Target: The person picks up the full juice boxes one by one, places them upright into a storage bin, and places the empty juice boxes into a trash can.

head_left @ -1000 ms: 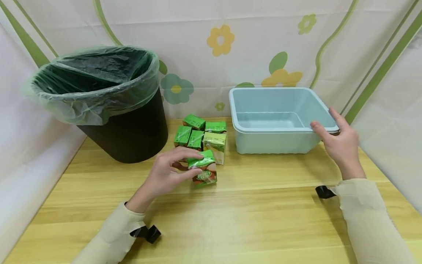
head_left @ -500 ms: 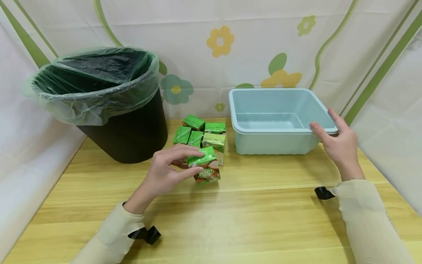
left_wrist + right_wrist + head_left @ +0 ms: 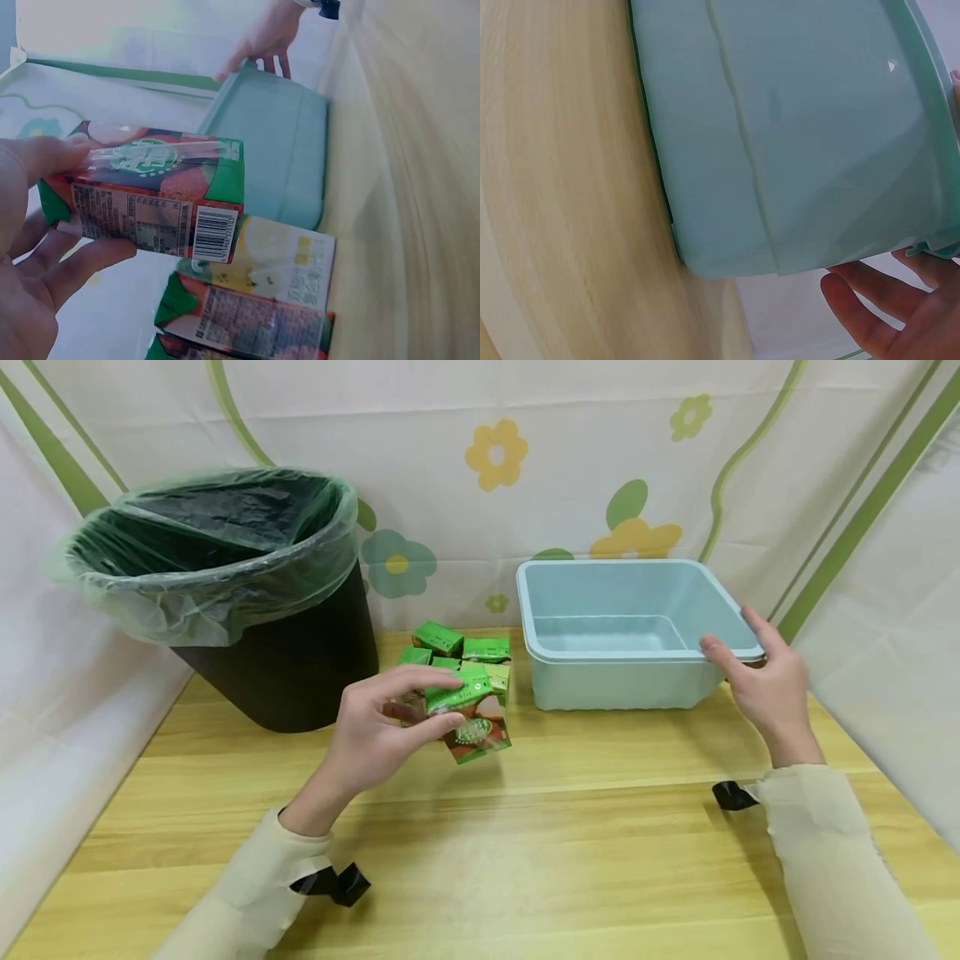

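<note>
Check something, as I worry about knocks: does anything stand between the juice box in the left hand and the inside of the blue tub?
Nothing visible but the wall of the blue tub, which the juice box must clear. The other boxes sit behind the held one; the right hand grips the tub's right end.

The person's left hand (image 3: 373, 728) pinches between thumb (image 3: 429, 729) and fingers (image 3: 416, 677); the right hand (image 3: 772, 689) grips; both forearms (image 3: 243, 889) angle inward.
</note>
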Demonstrator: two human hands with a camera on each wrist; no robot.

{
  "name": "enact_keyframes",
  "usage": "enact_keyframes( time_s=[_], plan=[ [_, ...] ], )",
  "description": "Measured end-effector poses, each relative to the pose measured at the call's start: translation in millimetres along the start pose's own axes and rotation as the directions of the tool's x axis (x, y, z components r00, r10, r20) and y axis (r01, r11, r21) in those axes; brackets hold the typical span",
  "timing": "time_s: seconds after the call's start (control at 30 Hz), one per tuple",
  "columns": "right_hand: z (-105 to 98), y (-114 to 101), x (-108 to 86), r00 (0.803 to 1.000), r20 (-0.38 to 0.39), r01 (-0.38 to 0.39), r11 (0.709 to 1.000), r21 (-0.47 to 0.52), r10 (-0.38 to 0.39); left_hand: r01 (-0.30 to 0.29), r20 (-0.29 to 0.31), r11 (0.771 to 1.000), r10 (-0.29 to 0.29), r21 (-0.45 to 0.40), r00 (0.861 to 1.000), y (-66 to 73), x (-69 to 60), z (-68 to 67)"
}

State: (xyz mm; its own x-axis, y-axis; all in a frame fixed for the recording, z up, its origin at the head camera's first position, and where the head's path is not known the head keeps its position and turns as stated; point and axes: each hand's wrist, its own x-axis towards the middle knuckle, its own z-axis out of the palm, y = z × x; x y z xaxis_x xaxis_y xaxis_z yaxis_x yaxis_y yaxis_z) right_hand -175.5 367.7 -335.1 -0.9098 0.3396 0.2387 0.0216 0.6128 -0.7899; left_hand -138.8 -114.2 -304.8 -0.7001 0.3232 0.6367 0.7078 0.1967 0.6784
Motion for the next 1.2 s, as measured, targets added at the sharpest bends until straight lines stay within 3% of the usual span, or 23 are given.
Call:
enact_keyframes(
  time_s=[0.13,0.3,0.4,0.8,1.2],
  plan=[
    [0.0,0.2,0.3,1.000,-0.002,-0.001,1.000,0.005,0.001,0.078,-0.061,0.995,-0.081,-0.056,0.995,3.2,5.9,3.0],
    [0.5,0.4,0.2,1.000,-0.001,-0.004,1.000,0.015,0.004,0.162,-0.136,0.977,-0.180,-0.138,0.974,7.4,15.2,6.8],
    [0.3,0.2,-0.4,1.000,-0.003,-0.005,1.000,0.017,0.005,0.181,-0.166,0.967,-0.212,-0.181,0.963,9.7,21.4,8.1],
    [0.5,0.4,-0.4,1.000,-0.003,0.006,1.000,0.013,-0.006,0.169,-0.263,0.946,-0.244,-0.278,0.933,11.4,38.3,14.5],
    [0.9,1.3,0.2,1.000,0.011,-0.012,0.999,0.030,0.012,0.142,-0.341,0.943,-0.246,-0.302,0.907,10.1,62.8,30.2]
  ],
)
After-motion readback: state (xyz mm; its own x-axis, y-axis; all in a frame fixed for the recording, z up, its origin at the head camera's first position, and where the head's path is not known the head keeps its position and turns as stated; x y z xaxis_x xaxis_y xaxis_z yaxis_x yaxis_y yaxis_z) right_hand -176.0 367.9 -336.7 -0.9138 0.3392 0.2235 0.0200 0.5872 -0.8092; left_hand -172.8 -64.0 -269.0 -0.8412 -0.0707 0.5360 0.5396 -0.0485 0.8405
